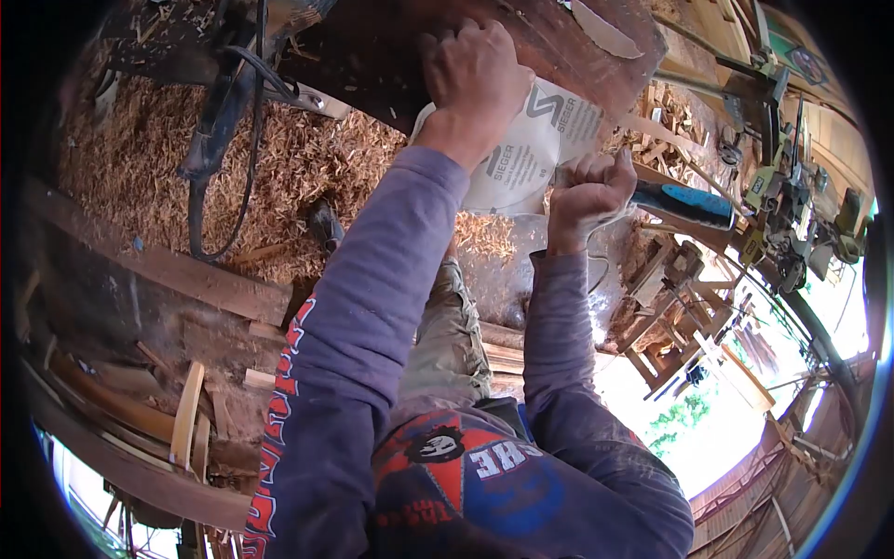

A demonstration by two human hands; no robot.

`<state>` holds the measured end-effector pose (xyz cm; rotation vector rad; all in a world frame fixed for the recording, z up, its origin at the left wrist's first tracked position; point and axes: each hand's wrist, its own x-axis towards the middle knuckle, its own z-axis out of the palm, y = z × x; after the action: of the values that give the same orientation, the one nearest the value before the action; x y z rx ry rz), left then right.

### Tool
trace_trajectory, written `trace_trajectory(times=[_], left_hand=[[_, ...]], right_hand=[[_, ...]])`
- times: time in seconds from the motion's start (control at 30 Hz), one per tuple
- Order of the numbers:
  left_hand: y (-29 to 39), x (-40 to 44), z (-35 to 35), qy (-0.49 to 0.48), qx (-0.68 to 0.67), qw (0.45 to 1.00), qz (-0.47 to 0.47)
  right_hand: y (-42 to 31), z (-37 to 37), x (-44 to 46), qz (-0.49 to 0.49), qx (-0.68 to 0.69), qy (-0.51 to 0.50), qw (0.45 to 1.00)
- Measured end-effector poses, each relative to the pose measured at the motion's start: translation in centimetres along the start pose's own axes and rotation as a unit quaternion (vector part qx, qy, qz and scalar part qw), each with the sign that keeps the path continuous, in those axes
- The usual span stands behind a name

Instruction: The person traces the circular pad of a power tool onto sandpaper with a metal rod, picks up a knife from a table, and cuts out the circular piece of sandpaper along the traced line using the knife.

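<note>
A pale sheet of sandpaper (521, 158), its back printed SIEGER, hangs curled over the near edge of a dark reddish-brown wooden board (363, 56). My left hand (475, 79) is closed, with its knuckles up, at the upper left part of the sheet beside the board's edge. Gripping the sheet's lower right edge is my right hand (591, 191), its fingers folded and thumb pressed in. Just right of that hand is a blue and black handle (689, 203); what it belongs to is hidden. A torn pale strip (603, 30) lies on the board.
A dark power tool (209, 140) with a looping cord is at the upper left. Wood shavings (279, 177) cover the ground below the board. Several clamps (778, 186) stand at the right. Timber offcuts (189, 410) lie at the lower left.
</note>
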<state>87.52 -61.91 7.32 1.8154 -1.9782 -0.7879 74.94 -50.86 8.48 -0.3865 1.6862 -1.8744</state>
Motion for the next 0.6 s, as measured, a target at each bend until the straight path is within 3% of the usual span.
trace_trajectory(times=[0.13, 0.2, 0.6], left_hand=[[-0.9, -1.7, -1.4, -0.021, -0.061, 0.997, -0.033], [-1.2, -2.8, -2.4, -0.031, -0.057, 0.997, -0.045], [-1.4, -3.4, -1.7, 0.004, -0.042, 0.998, -0.038]], right_hand=[[-0.6, -0.4, 0.7, 0.023, -0.003, -0.062, 0.998], [-0.3, -0.7, 1.1, -0.016, -0.039, -0.08, 0.996], [1.0, -1.5, 0.4, -0.043, -0.012, -0.051, 0.998]])
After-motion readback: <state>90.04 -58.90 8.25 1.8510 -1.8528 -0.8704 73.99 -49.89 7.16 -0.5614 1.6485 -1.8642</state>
